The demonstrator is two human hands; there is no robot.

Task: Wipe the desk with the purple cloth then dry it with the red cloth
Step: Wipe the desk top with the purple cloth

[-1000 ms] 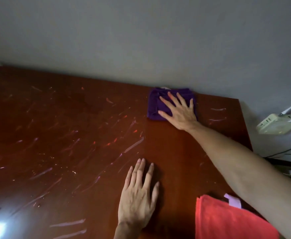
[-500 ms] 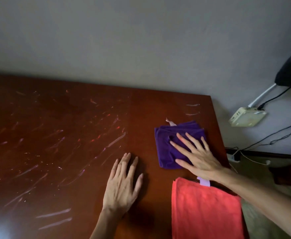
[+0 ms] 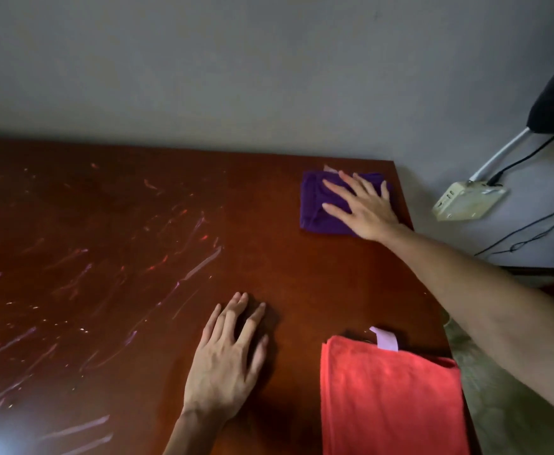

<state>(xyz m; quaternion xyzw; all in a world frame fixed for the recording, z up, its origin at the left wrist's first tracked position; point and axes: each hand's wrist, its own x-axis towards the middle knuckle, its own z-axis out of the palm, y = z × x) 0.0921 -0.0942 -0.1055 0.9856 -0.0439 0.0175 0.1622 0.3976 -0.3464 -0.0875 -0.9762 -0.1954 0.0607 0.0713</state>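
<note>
Purple cloth (image 3: 318, 205), folded, soft and limp, at far right corner of bench (image 3: 252, 257), pinned flat under open right hand (image 3: 365, 210); red cloth (image 3: 390, 399) nearer, at bench's right edge; left hand (image 3: 226, 359) spread flat, empty; best pressed palm-down, likely light.

The tabletop (image 3: 144, 244) is glossy reddish-brown wood, streaked with pale smears across its left and middle, with a bright glare at the near left corner. A folded purple cloth (image 3: 315, 208) lies flat at the far right corner, just inside the right edge, with the right hand (image 3: 364, 208) spread flat on it. A folded red cloth (image 3: 390, 402) lies along the right edge at the near side, a pale tag (image 3: 385, 338) at its far end. The left hand (image 3: 226, 366) rests palm-down near the near edge, left of the red cloth.
</note>
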